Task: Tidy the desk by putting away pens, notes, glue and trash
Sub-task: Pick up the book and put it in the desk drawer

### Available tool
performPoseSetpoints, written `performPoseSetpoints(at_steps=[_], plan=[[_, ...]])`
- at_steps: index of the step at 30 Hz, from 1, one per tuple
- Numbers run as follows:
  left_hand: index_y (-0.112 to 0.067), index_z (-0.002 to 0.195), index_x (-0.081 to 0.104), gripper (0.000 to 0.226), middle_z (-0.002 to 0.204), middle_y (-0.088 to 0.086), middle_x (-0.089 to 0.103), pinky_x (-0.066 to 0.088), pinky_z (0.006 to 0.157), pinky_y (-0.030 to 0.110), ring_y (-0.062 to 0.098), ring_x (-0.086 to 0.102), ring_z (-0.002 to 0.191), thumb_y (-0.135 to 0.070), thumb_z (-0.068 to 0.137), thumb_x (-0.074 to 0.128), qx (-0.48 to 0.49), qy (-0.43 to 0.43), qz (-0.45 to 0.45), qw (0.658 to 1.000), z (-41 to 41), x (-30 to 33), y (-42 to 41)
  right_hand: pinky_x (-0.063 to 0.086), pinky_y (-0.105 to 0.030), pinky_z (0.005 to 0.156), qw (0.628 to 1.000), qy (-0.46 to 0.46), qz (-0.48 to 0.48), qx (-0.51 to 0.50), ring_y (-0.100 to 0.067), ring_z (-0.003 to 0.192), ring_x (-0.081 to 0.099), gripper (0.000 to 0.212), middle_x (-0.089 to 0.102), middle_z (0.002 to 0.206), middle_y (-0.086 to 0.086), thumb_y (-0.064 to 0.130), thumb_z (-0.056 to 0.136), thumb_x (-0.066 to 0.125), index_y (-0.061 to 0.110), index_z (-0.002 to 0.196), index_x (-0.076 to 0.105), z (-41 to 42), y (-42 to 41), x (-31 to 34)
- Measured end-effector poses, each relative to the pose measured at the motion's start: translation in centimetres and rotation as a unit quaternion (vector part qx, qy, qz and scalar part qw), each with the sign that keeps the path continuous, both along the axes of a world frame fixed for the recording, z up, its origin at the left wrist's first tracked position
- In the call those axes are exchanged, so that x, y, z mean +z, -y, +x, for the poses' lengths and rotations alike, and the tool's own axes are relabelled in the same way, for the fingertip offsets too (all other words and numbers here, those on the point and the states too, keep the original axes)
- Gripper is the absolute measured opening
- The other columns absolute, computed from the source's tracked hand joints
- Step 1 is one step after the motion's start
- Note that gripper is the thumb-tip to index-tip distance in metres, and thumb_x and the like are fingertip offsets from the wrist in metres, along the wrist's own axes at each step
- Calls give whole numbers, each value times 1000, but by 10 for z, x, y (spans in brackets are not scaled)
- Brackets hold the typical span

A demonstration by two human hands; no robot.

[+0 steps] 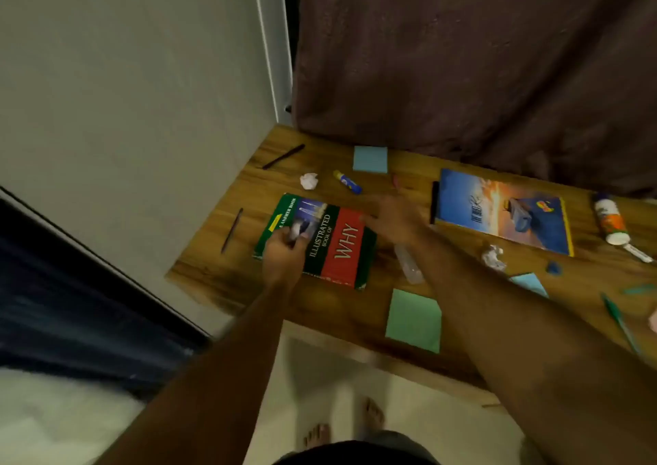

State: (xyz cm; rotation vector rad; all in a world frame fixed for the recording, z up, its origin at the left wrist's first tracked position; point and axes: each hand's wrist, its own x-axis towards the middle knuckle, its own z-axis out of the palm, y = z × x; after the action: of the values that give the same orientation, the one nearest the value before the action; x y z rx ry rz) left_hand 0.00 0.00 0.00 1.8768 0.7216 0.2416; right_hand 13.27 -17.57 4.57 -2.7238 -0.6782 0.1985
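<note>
Desk (320, 165): we see warm brown wood with darker grain streaks.
Book (320, 240): at the desk's near left, dark green cover, a broad red band, pale lettering, a bluish photo panel.
Second book (501, 212): right of the first book, deep blue cover with an orange sunset glow and a yellow edge.
Glue stick (347, 182): beyond the first book, blue body, yellow cap.
Glue bottle (611, 221): right of the blue book, white with an orange label.
Sticky notes: light blue pad (370, 159) beyond the first book; mint green pad (414, 320) nearer us than it.
Crumpled paper (308, 181): white.
Pen (620, 322): green, far right of the first book.
Curtain (480, 55): behind the desk, we see dull maroon-brown.
</note>
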Motion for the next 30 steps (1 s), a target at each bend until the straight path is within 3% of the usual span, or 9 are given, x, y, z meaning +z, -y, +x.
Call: performPoseSetpoints(at_steps=[5, 8, 10, 13, 17, 24, 26, 30], plan=[[-11, 108, 62, 29, 96, 4, 68, 50, 64, 28, 16, 65, 80, -36, 94, 56, 124, -85, -50, 987, -2, -14, -7, 50, -35, 85, 997, -72, 10, 24, -28, 106, 61, 35, 64, 117, -10, 31, 93, 59, 13, 123, 60, 23, -28, -9], [-18, 95, 64, 24, 91, 6, 70, 58, 71, 38, 24, 68, 80, -40, 92, 56, 196, -131, -46, 971, 0, -18, -9, 54, -40, 82, 996, -70, 7, 57, -30, 96, 65, 28, 67, 104, -14, 29, 89, 60, 9, 109, 62, 39, -40, -21], [-18, 99, 61, 28, 91, 7, 69, 60, 74, 43, 26, 69, 80, -44, 89, 57, 240, -151, -62, 957, 1, -26, -11, 54, -41, 80, 995, -69, 16, 69, -32, 93, 64, 29, 67, 101, -17, 28, 87, 64, 6, 105, 62, 48, -47, -32], [-18, 105, 57, 36, 93, 8, 69, 61, 72, 43, 26, 69, 77, -48, 85, 60, 279, -164, -91, 942, 5, -37, -15, 51, -35, 81, 995, -57, 17, 84, -34, 98, 62, 33, 65, 109, -19, 25, 85, 67, 2, 109, 62, 59, -58, -44], [-12, 97, 60, 29, 85, 7, 69, 62, 68, 43, 24, 70, 70, -41, 90, 60, 305, -153, -144, 929, 10, -28, -10, 46, -35, 89, 993, -68, -8, 93, -33, 109, 58, 45, 59, 122, -18, 28, 84, 69, 4, 119, 57, 67, -70, -56], [-7, 93, 61, 18, 80, 5, 63, 60, 76, 37, 17, 62, 67, -25, 92, 63, 362, -118, -260, 887, 13, -24, -4, 48, -38, 91, 993, -81, -55, 69, -30, 107, 58, 54, 57, 122, -16, 35, 82, 72, 3, 122, 55, 66, -79, -60], [-6, 102, 62, 18, 82, 4, 62, 58, 71, 33, 14, 60, 68, -21, 91, 63, 372, -105, -284, 877, 13, -23, -5, 49, -37, 90, 993, -89, -54, 55, -29, 106, 59, 53, 58, 122, -16, 33, 81, 73, 3, 121, 56, 65, -79, -64], [2, 113, 58, 30, 75, 2, 57, 42, 46, 22, 11, 54, 59, -16, 90, 64, 347, -100, -300, 883, 18, -17, -1, 49, -32, 81, 991, -128, -35, 24, -27, 98, 62, 43, 63, 112, -15, 22, 80, 75, 3, 115, 60, 60, -74, -66]])
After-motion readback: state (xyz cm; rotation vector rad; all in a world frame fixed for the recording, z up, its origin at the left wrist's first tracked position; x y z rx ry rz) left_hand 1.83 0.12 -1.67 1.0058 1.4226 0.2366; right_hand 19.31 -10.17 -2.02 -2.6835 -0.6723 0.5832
